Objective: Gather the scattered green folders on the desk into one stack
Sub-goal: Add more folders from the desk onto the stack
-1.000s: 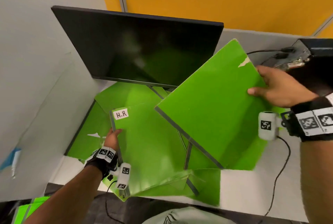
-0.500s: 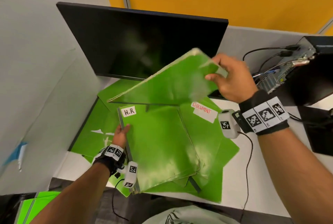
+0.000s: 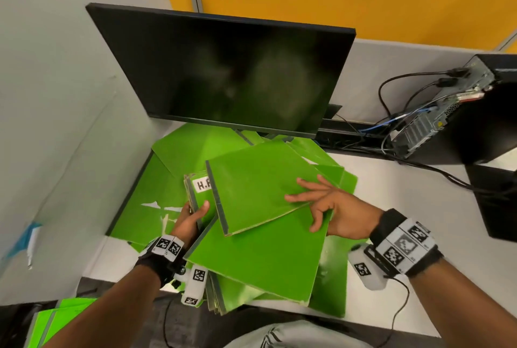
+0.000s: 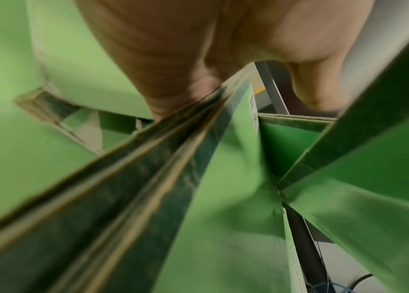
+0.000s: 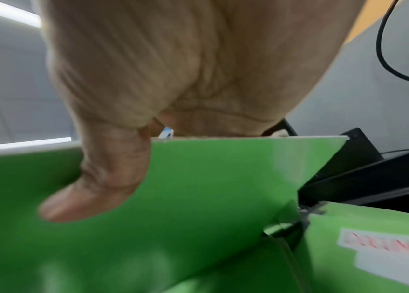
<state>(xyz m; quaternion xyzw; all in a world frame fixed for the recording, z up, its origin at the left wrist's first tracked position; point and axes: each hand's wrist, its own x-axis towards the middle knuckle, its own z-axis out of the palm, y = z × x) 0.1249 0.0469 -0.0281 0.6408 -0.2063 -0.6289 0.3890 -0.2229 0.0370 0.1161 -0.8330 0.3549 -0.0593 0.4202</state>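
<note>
Several green folders lie overlapped on the white desk below the monitor. My left hand grips the spine edge of a stack of folders with a white "H.R" label, thumb on top; the left wrist view shows the bunched spines running into that hand. My right hand holds the near right edge of the top folder, fingers spread on its upper face. In the right wrist view the thumb lies against that folder. It rests askew over the stack and a larger folder.
A black monitor stands right behind the pile. A black computer box with cables sits at the back right. A grey partition walls the left. More green folders lie below the desk's front edge. A folder with a red-lettered label lies at right.
My right hand has swung its folder from the right, past the monitor, down onto the pile, covering part of the "H.R" label. My left hand keeps its grip on the stack.
</note>
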